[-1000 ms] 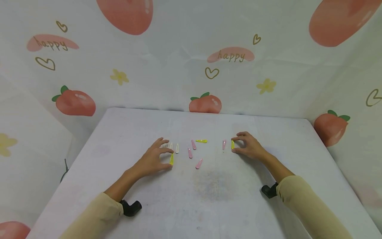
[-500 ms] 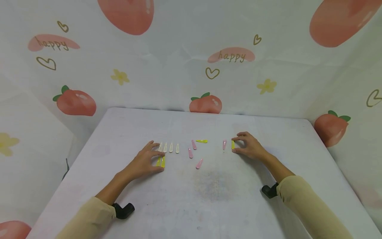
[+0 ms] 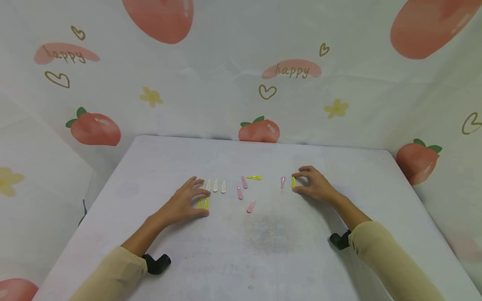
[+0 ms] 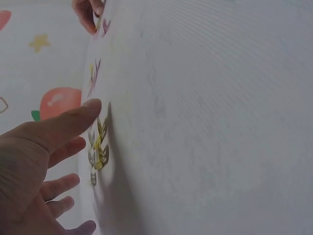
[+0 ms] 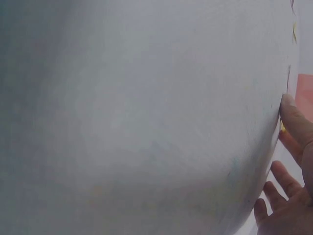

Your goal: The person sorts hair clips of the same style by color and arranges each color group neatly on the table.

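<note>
My left hand (image 3: 182, 202) is over the left group of snap hair clips. Its thumb and index finger are spread around the ends of a yellow hair clip (image 3: 206, 203), and the thumb tip appears just off that clip in the left wrist view. Another yellow hair clip (image 3: 199, 203) lies beside it, partly behind the fingers. Above these runs a row of white hair clips (image 3: 216, 186), the leftmost partly hidden by the hand. On the right, my right hand (image 3: 315, 184) pinches a yellow hair clip (image 3: 293, 182) between thumb and index finger, close over the table.
Pink hair clips (image 3: 240, 192) lie in the middle, one of them (image 3: 251, 205) nearer me. A yellow hair clip (image 3: 254, 178) lies crosswise behind them. One more pink clip (image 3: 283, 182) sits just left of my right hand. The white table (image 3: 271, 267) backs onto a peach-print cloth (image 3: 211, 83).
My left hand has moved left and brought its yellow hair clip beside the other yellow one, then shifted slightly right. The right hand has stayed still with its clip.
</note>
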The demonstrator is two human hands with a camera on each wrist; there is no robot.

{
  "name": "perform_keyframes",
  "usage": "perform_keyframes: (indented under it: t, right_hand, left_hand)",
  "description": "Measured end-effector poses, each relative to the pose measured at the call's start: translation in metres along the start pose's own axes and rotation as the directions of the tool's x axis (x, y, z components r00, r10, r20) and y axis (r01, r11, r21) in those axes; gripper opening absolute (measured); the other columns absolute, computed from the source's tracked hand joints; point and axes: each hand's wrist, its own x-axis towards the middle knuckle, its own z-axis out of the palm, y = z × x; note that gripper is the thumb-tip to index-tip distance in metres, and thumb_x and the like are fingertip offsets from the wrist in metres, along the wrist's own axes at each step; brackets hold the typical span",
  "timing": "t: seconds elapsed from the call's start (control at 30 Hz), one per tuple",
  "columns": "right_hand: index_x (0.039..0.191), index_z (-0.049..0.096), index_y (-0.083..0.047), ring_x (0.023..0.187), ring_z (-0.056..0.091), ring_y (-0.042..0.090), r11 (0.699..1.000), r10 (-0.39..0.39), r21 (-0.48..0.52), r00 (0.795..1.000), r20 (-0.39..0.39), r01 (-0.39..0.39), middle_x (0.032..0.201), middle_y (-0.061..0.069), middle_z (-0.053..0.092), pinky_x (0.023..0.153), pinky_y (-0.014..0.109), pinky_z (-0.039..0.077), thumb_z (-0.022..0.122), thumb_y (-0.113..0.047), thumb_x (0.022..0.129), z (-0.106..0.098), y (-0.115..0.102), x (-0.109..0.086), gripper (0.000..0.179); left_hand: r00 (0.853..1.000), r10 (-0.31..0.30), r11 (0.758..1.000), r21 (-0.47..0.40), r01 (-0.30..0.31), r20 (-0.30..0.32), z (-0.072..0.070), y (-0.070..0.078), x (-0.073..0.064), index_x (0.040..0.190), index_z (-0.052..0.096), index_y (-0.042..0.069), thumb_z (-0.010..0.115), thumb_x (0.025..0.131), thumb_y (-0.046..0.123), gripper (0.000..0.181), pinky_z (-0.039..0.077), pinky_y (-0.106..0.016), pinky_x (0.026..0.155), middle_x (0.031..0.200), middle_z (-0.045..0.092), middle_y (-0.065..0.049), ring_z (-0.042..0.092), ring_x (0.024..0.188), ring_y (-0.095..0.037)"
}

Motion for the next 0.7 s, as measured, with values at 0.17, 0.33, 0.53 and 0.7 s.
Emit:
perform_keyframes:
  t: [0.17,0.33,0.53,0.7]
  right_hand:
    - [0.125,0.067,0.0,0.13,0.042,0.047,1.0,0.003,0.0,1.0,0.001,-0.003,0.136,0.027,0.049,0.107,0.064,0.033,0.081,-0.02,0.083,0.0,0.0,0.0,0.049]
    - [0.125,0.067,0.0,0.131,0.042,0.047,1.0,0.009,-0.01,1.0,0.0,-0.009,0.137,0.027,0.049,0.107,0.064,0.033,0.082,-0.02,0.083,-0.001,0.0,0.001,0.049]
    - [0.126,0.067,0.0,0.131,0.042,0.047,1.0,0.007,-0.005,1.0,0.002,-0.007,0.137,0.027,0.049,0.107,0.064,0.032,0.081,-0.019,0.083,-0.001,0.0,0.0,0.049]
    - [0.126,0.067,0.0,0.131,0.042,0.047,1.0,0.005,-0.003,1.0,0.002,-0.005,0.137,0.027,0.049,0.107,0.064,0.032,0.081,-0.021,0.084,0.001,0.0,0.001,0.049]
  left_hand:
    - [0.999,0.026,0.999,-0.029,-0.027,-0.023,0.004,0.011,0.011,0.116,0.073,0.008,0.081,0.082,0.03,0.041,0.03,-0.068,0.107,0.144,0.049,-0.021,0.027,0.144,-0.043]
    - [0.999,0.032,0.999,-0.033,-0.033,-0.009,0.013,0.028,0.031,0.118,0.072,0.009,0.075,0.088,0.031,0.038,0.031,-0.065,0.108,0.144,0.05,-0.019,0.028,0.145,-0.04]
    - [0.996,0.087,0.994,0.057,-0.088,0.028,0.03,0.049,0.06,0.122,0.071,0.012,0.071,0.09,0.035,0.04,0.035,-0.065,0.105,0.143,0.051,-0.018,0.031,0.144,-0.039]
    - [0.993,0.107,0.991,0.081,-0.111,0.052,0.043,0.062,0.081,0.119,0.071,0.011,0.07,0.09,0.037,0.039,0.037,-0.063,0.103,0.142,0.051,-0.018,0.032,0.143,-0.04]
